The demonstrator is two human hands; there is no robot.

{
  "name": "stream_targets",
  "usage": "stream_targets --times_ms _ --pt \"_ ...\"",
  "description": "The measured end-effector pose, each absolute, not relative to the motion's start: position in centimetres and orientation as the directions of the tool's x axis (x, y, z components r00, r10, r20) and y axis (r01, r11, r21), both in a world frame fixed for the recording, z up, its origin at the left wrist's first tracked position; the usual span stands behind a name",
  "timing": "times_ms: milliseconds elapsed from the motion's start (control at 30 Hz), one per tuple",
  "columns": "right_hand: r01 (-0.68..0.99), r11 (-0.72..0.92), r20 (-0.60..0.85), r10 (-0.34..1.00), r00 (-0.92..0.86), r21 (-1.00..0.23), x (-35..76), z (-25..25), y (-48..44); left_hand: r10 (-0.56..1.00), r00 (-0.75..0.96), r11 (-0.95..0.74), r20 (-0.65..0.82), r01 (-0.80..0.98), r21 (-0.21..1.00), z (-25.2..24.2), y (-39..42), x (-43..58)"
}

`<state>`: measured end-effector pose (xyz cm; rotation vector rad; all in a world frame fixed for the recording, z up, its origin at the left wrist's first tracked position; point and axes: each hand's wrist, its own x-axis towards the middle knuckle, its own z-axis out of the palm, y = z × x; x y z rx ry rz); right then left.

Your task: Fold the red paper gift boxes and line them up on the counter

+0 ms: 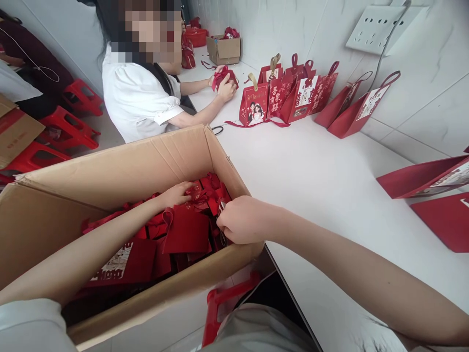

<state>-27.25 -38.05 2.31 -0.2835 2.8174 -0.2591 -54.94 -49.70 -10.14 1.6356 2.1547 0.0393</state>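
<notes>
A large cardboard box (pixel 157 159) is filled with red gift boxes (pixel 188 232) that have ribbon handles and white print. My left hand (pixel 176 194) reaches inside, its fingers stretched out over the red boxes at the far side and touching them. At the right end of the carton, my right hand (pixel 247 220) is closed at a red gift box; a thin strap loop and a bit of pale print show beside its fingers. The fingertips themselves are mostly hidden.
Several finished-looking red gift boxes (pixel 253 105) stand along the wall on the white table (pixel 311 171). Flat red pieces (pixel 443 220) lie at the right. A co-worker (pixel 132 102) holds a red item (pixel 223 79). Red stools (pixel 73 127) stand at left.
</notes>
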Motion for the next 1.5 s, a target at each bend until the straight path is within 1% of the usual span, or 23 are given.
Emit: stream_targets --times_ms 67,133,200,267,367,500,700,800,900,967,1000,1067,1100,1133,1200,1233,1267,1300,1367,1433,1500 --pt "-0.127 0.975 -0.307 -0.178 -0.935 -0.181 -26.9 2.7 -38.2 0.908 -0.240 0.333 -0.343 0.910 0.246 -9.7 -47.7 -53.4" --pt "-0.100 0.982 -0.337 -0.149 -0.930 -0.160 -26.6 2.8 -38.3 0.895 -0.193 0.284 -0.401 0.942 0.180 -10.2 -46.2 -51.4" --pt "-0.099 0.983 -0.338 -0.146 -0.930 -0.153 -26.5 2.7 -38.3 0.881 -0.150 0.223 -0.448 0.968 0.114 -11.3 -45.3 -49.5" --pt "-0.095 0.984 -0.328 -0.142 -0.934 -0.153 -26.5 2.6 -38.2 0.892 -0.131 0.184 -0.432 0.979 0.084 -12.5 -44.7 -48.5" --pt "-0.096 0.982 -0.311 -0.143 -0.939 -0.163 -26.4 2.3 -38.1 0.907 -0.148 0.200 -0.395 0.975 0.094 -13.2 -44.2 -48.9" --pt "-0.105 0.980 -0.290 -0.151 -0.945 -0.169 -26.3 2.2 -38.0 0.885 -0.246 0.310 -0.396 0.945 0.107 -12.8 -44.0 -51.2" --pt "-0.071 0.983 -0.297 -0.120 -0.947 -0.172 -26.5 2.4 -38.2 0.929 -0.129 0.224 -0.346 0.942 0.250 -13.7 -44.6 -51.4" --pt "-0.045 0.983 -0.328 -0.103 -0.939 -0.178 -26.7 2.6 -38.4 0.933 -0.147 0.238 -0.328 0.937 0.256 -14.3 -44.8 -50.7" --pt "-0.069 0.983 -0.333 -0.124 -0.935 -0.172 -27.0 2.5 -38.6 0.916 -0.164 0.264 -0.366 0.934 0.241 -13.3 -44.9 -50.7" --pt "-0.112 0.983 -0.276 -0.148 -0.950 -0.144 -26.9 2.2 -38.6 0.908 -0.182 0.288 -0.377 0.924 0.250 -11.3 -45.0 -51.0" --pt "-0.133 0.983 -0.219 -0.159 -0.963 -0.128 -26.7 2.0 -38.5 0.909 -0.201 0.306 -0.365 0.917 0.256 -9.9 -45.1 -51.2" --pt "-0.171 0.979 -0.064 -0.179 -0.982 -0.112 -26.0 1.8 -38.3 0.908 -0.266 0.354 -0.323 0.900 0.255 -6.2 -45.8 -51.5" --pt "-0.193 0.975 0.020 -0.192 -0.981 -0.114 -25.4 1.8 -38.1 0.880 -0.329 0.418 -0.342 0.878 0.232 -4.2 -46.4 -51.4" --pt "-0.221 0.968 0.098 -0.211 -0.973 -0.116 -24.7 1.8 -37.9 0.828 -0.391 0.502 -0.403 0.836 0.222 -2.1 -47.2 -51.2" --pt "-0.271 0.955 0.215 -0.242 -0.946 -0.119 -22.9 2.0 -37.3 0.645 -0.496 0.710 -0.582 0.670 0.216 1.7 -49.1 -50.4" --pt "-0.288 0.950 0.250 -0.252 -0.935 -0.118 -22.0 2.0 -37.0 0.574 -0.476 0.755 -0.667 0.623 0.205 3.2 -50.2 -49.8" --pt "-0.287 0.951 0.277 -0.246 -0.929 -0.117 -21.1 2.1 -36.7 0.490 -0.426 0.773 -0.760 0.615 0.153 4.2 -51.3 -49.1" --pt "-0.274 0.955 0.291 -0.230 -0.929 -0.118 -20.2 2.0 -36.4 0.451 -0.366 0.761 -0.814 0.635 0.135 4.8 -52.3 -48.4" --pt "-0.249 0.961 0.309 -0.202 -0.929 -0.120 -18.8 1.7 -35.8 0.421 -0.266 0.744 -0.867 0.649 0.162 4.5 -53.7 -47.0" --pt "-0.240 0.964 0.326 -0.191 -0.926 -0.115 -17.8 1.4 -35.5 0.443 -0.292 0.796 -0.848 0.562 0.222 2.9 -54.5 -45.9" --pt "-0.236 0.967 0.347 -0.190 -0.918 -0.097 -17.0 1.1 -35.2 0.459 -0.381 0.862 -0.802 0.410 0.299 1.1 -54.7 -45.1"
